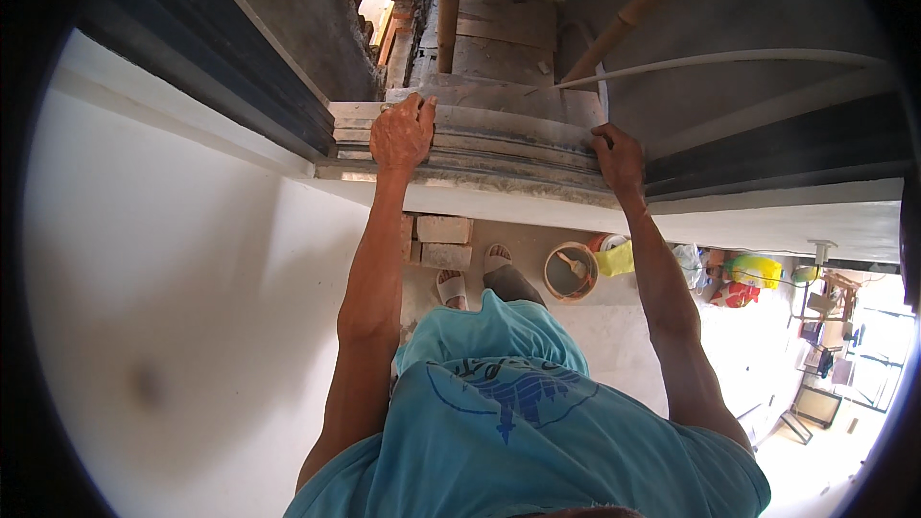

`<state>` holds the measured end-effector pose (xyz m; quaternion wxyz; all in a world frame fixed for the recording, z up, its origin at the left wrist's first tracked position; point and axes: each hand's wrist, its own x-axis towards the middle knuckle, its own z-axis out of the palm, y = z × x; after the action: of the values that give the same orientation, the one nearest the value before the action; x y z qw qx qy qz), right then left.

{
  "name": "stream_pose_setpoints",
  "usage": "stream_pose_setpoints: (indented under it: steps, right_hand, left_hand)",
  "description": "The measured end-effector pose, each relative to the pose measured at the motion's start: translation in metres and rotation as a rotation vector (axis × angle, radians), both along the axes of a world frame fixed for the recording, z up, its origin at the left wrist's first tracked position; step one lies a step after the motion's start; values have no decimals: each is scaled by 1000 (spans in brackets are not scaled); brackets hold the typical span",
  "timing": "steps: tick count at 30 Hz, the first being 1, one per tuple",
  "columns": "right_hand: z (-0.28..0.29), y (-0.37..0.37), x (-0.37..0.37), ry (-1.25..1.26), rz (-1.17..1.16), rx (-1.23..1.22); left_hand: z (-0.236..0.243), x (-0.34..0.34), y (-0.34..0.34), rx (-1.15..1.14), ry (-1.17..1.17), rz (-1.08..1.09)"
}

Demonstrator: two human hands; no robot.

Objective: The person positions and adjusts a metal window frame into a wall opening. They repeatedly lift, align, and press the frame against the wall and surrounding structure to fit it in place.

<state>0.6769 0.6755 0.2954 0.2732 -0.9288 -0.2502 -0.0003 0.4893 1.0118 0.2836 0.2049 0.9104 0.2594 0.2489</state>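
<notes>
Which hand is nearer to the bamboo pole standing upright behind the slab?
Left. The left hand grips the slab's far edge just below the upright bamboo pole; the right hand rests farther off, at the slab's right end.

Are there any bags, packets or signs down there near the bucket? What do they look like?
Yellow bag: on the floor right beside the round bucket, crumpled, bright yellow.
Clear plastic bag: further right of it, scrunched, whitish.
Yellow-green packet: further right again, bulging, shiny.
Red packet: just below that one, small, red.
No signs or screens that I can make out.
</notes>
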Motion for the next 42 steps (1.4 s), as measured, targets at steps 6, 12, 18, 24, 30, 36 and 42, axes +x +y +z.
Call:
stream_pose_setpoints:
  steps: [6, 12, 18, 24, 30, 36, 42]
  right_hand:
    - [-5, -2, 1, -3, 1, 37]
    - [0, 0, -1, -5, 14, 29]
    - [2, 1, -3, -9, 9, 23]
    - [-1, -1, -1, -13, 17, 41]
    - [2, 0, -2, 5, 8, 26]
    - [0, -2, 0, -28, 23, 4]
    - [2, -1, -1, -18, 27, -2]
  left_hand:
    - [-2, 0, 1, 11, -4, -7]
    - [-2, -1, 1, 9, 5, -7]
    - [-2, -1, 0, 16, -15, 3]
    - [0, 0, -1, 26, 21, 26]
    - [-2, -1, -1, 15, -5, 24]
    - [3, -1, -4, -13, 36, 35]
    - [0, -1, -1, -8, 52, 40]
